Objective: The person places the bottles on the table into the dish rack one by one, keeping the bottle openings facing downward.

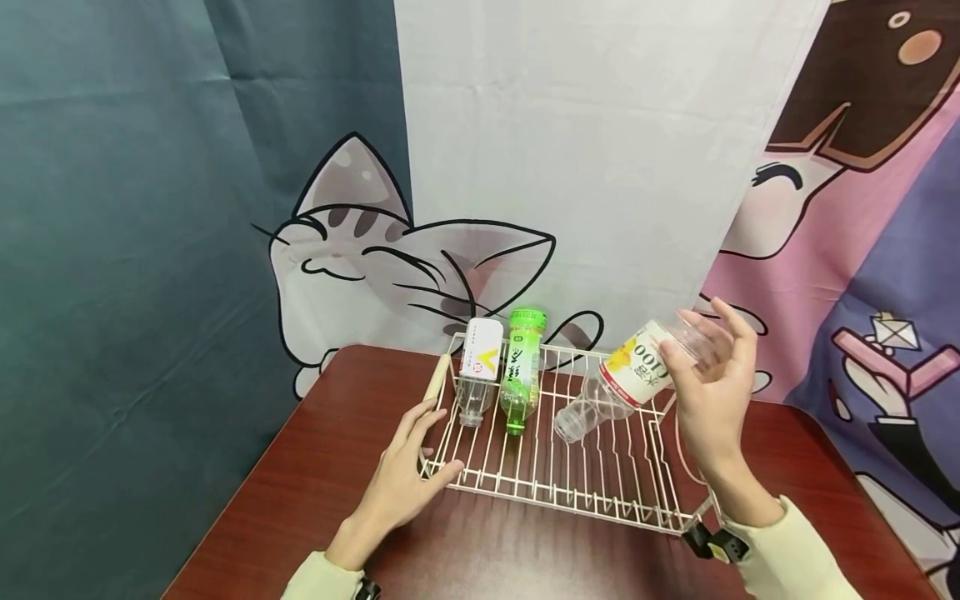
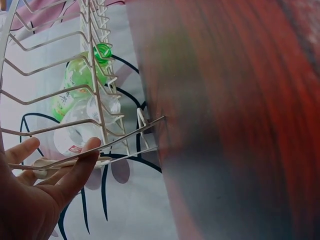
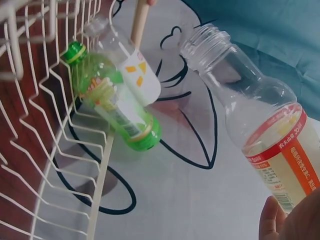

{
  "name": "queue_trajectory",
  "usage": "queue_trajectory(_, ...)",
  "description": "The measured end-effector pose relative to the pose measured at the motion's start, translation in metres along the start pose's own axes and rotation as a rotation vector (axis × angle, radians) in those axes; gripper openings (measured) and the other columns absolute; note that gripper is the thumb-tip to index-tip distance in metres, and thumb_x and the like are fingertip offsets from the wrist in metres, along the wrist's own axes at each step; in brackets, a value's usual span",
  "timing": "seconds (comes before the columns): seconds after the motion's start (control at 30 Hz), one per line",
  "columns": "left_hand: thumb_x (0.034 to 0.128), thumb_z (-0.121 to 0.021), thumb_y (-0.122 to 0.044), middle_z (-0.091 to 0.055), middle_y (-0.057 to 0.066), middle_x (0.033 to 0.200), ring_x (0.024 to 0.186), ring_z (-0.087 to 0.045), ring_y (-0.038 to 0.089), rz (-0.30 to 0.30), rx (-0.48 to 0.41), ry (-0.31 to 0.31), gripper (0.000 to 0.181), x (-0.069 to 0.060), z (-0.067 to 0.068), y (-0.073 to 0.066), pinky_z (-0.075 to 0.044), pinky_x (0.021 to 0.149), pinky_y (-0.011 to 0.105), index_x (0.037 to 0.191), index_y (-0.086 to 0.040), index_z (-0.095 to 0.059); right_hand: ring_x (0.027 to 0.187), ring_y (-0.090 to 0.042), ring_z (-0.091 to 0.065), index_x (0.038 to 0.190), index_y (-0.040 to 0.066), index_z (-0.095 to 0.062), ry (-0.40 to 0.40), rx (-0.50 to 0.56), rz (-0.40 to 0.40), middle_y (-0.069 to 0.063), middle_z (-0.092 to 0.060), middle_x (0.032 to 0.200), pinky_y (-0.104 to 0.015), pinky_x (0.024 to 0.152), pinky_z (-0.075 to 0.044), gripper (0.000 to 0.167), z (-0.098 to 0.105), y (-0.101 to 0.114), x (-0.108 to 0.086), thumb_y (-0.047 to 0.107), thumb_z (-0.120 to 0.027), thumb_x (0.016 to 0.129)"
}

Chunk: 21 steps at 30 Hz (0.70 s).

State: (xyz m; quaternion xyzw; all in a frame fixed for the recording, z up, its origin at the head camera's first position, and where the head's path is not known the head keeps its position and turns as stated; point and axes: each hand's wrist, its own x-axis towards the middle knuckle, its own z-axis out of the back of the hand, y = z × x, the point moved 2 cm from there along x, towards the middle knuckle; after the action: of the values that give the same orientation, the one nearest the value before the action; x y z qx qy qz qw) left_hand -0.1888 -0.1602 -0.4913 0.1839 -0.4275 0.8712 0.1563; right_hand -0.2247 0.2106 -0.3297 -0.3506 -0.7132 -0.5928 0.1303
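In the head view my right hand (image 1: 716, 392) grips a clear plastic bottle (image 1: 637, 367) near its base. The bottle tilts with its uncapped neck down and to the left, over the right half of a white wire rack (image 1: 558, 492). My left hand (image 1: 408, 462) is at the rack's left side, fingers spread and fairly straight; in the left wrist view the side wires pass between thumb and fingers. A green bottle (image 1: 522, 367) and a clear bottle with a white label (image 1: 480, 367) lean neck-down in the rack, side by side.
The rack stands on a dark red-brown table (image 1: 300, 450). Behind the table hangs a cloth backdrop (image 1: 585, 167) with cartoon cats. A pale handle (image 1: 437, 379) is on the rack's left side, and a pinkish loop is by its right end.
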Motion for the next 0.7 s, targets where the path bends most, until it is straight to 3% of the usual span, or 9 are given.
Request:
queue_trajectory(0.17, 0.0946, -0.089, -0.035, -0.04, -0.006, 0.173, 0.096, -0.081, 0.025, 0.002, 0.002, 0.0, 0.074, 0.0, 0.0, -0.001, -0.064, 0.09, 0.043, 0.16, -0.019, -0.057, 0.121, -0.027, -0.069, 0.159, 0.015, -0.051, 0.007, -0.101, -0.018, -0.011, -0.071, 0.138, -0.022, 0.092, -0.056, 0.073, -0.008, -0.003, 0.01, -0.008, -0.076, 0.095)
queue_trajectory(0.3, 0.0946, -0.089, -0.034, -0.04, -0.007, 0.174, 0.096, -0.081, 0.026, 0.004, 0.005, 0.001, 0.074, 0.001, 0.001, -0.001, -0.063, 0.09, 0.043, 0.16, -0.018, -0.057, 0.115, -0.025, -0.071, 0.16, 0.015, -0.05, 0.043, -0.15, 0.015, -0.01, -0.072, 0.138, -0.021, 0.086, -0.057, 0.077, -0.015, -0.009, 0.018, -0.009, -0.079, 0.093)
queue_trajectory(0.5, 0.0949, -0.088, -0.035, -0.039, -0.008, 0.174, 0.096, -0.08, 0.026, 0.013, 0.0, 0.006, 0.075, 0.001, 0.001, -0.001, -0.063, 0.09, 0.042, 0.161, -0.019, -0.056, 0.109, -0.015, -0.074, 0.162, 0.02, -0.049, 0.094, -0.276, 0.066, -0.006, -0.073, 0.138, -0.019, 0.08, -0.056, 0.082, -0.022, -0.022, 0.026, -0.006, -0.083, 0.092)
queue_trajectory(0.7, 0.0951, -0.088, -0.035, -0.04, -0.007, 0.174, 0.095, -0.08, 0.027, 0.011, -0.002, 0.003, 0.075, 0.0, 0.0, -0.002, -0.063, 0.088, 0.041, 0.161, -0.018, -0.056, 0.108, -0.006, -0.072, 0.163, 0.02, -0.047, 0.114, -0.362, 0.056, -0.005, -0.074, 0.14, -0.019, 0.081, -0.054, 0.084, -0.025, -0.031, 0.032, 0.003, -0.088, 0.092)
